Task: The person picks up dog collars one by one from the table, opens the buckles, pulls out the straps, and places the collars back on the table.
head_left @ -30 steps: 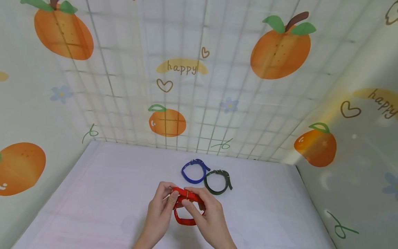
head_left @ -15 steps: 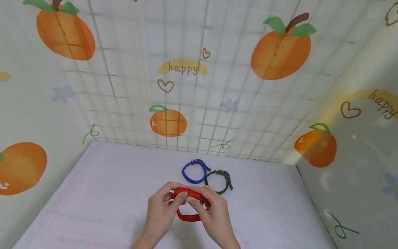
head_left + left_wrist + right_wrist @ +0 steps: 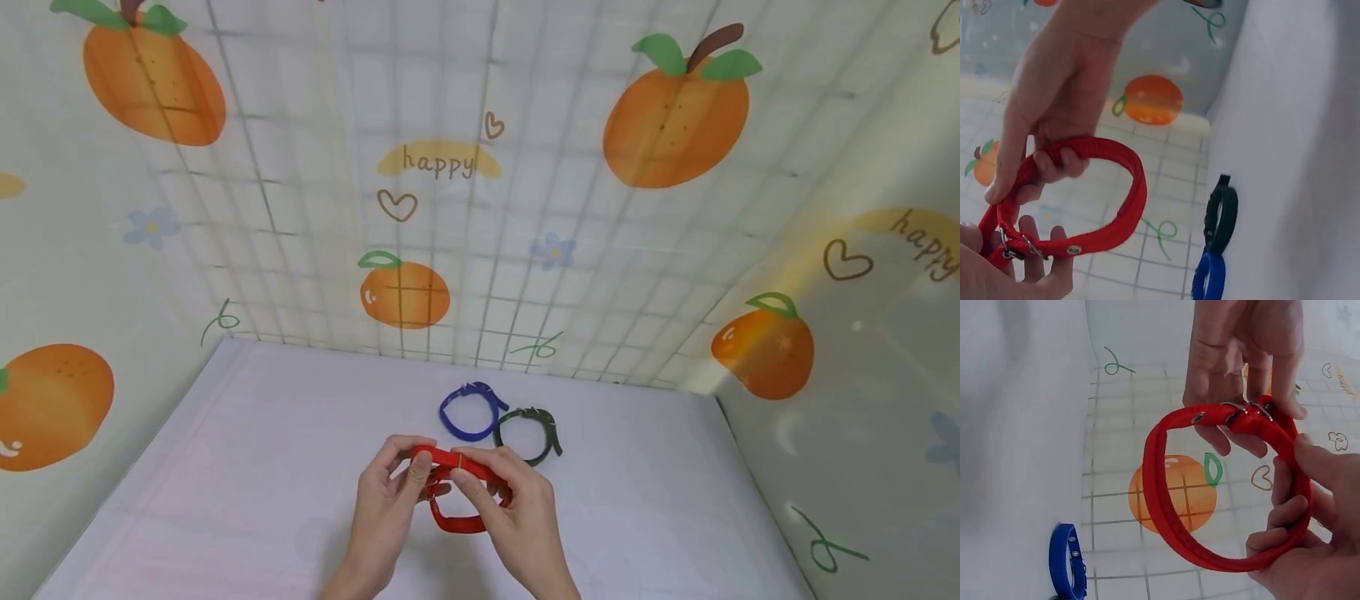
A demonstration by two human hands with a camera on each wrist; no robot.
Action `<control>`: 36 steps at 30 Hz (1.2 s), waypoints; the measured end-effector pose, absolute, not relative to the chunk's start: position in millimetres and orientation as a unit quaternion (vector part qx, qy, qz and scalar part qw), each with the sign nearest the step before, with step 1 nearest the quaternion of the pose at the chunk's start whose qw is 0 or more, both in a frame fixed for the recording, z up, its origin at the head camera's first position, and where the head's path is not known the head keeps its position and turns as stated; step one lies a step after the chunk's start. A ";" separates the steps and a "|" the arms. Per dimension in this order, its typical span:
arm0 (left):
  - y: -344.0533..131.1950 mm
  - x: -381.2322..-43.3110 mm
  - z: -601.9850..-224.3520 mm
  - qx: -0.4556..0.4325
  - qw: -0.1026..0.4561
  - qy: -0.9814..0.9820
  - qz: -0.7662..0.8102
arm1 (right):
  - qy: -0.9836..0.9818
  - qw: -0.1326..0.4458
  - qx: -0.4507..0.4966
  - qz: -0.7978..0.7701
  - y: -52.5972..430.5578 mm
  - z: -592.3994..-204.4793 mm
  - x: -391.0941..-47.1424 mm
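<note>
Both hands hold a red buckle collar [image 3: 461, 524] above the table, its loop hanging below the fingers. My left hand [image 3: 382, 504] pinches the strap near the metal buckle [image 3: 1034, 246], with thumb and fingers on either side. With curled fingers, my right hand [image 3: 521, 504] grips the band on the other side, its thumb near the overlapping strap. Metal eyelets [image 3: 1073, 250] show on the band beside the buckle. In the right wrist view, the right fingers [image 3: 1288, 515] wrap the band from inside the loop. Part of the strap is hidden behind the fingers.
Beyond the hands, a blue collar [image 3: 470, 437] and a dark green collar [image 3: 553, 433] lie on the white table [image 3: 262, 467], both buckled into rings and overlapping at their edges. A printed curtain [image 3: 315, 250] with oranges and a grid surrounds the table's back and sides.
Both hands shifted slightly right with the red collar. The thumbs came close together at the strap, then the left thumb drew back left, showing more of the red strap between the hands.
</note>
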State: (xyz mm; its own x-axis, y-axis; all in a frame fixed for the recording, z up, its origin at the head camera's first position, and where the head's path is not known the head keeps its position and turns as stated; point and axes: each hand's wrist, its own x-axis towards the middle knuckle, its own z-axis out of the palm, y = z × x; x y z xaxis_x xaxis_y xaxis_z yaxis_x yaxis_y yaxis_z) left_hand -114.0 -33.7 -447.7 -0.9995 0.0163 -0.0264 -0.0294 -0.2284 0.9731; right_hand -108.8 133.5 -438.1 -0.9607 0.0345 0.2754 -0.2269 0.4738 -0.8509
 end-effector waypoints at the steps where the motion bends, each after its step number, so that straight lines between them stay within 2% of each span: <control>1: -33.7 -113.5 -448.1 -0.002 0.015 0.623 0.782 | -0.848 0.129 0.059 0.510 133.7 -437.6 -108.6; 11: -34.7 -112.4 -447.5 0.039 0.018 0.658 0.752 | -0.836 0.155 0.113 0.514 135.8 -440.6 -107.4; 20: -35.3 -109.8 -451.1 -0.004 0.035 0.639 0.769 | -0.838 0.129 0.103 0.520 135.2 -440.8 -103.2; 25: -38.4 -110.6 -450.9 -0.024 0.025 0.608 0.793 | -0.842 0.101 0.078 0.524 133.7 -440.7 -102.6; 36: -41.4 -116.9 -455.6 0.014 0.061 0.680 0.730 | -0.851 0.077 0.037 0.519 131.5 -438.2 -112.3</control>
State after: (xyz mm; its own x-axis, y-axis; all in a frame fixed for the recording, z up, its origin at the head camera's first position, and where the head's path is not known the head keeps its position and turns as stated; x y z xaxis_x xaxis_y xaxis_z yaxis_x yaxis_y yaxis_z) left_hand -116.9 -41.4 -455.6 -0.9922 0.1080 -0.0629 -0.0704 -0.0668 0.9953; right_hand -112.3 131.5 -438.2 -0.9855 0.0172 0.1690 -0.1424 0.4588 -0.8771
